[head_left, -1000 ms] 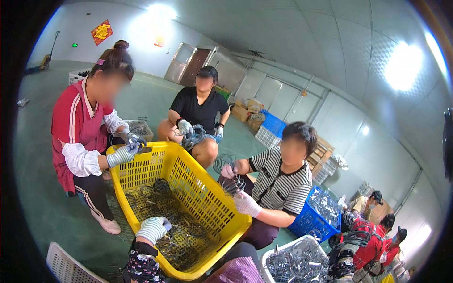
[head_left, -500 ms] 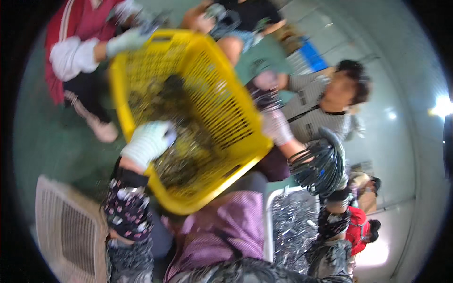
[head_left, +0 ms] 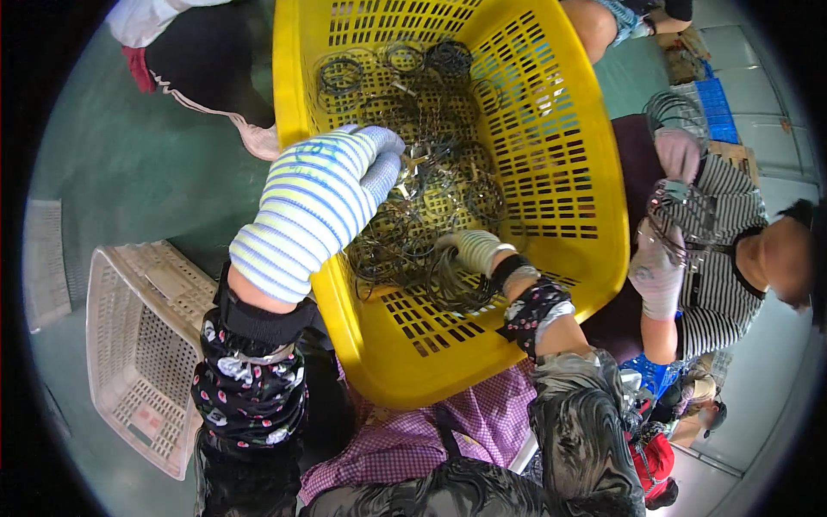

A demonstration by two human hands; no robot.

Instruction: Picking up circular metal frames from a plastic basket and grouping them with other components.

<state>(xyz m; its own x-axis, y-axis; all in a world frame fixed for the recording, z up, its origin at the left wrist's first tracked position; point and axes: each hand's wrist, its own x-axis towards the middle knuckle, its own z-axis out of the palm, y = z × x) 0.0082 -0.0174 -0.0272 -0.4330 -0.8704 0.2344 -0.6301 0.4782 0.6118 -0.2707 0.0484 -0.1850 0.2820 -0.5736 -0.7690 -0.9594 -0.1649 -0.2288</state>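
Black wire loops [head_left: 454, 286] touch the right hand [head_left: 475, 250] inside the basket [head_left: 413, 375]

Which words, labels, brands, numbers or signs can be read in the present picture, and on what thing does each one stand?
None can be quoted with confidence.
Striped glove on the left hand: blue-green marking on its back, too unclear to read.
White plastic crate: pale red patch, too small to tell whether it bears text.
Yellow basket: no lettering that I can make out.
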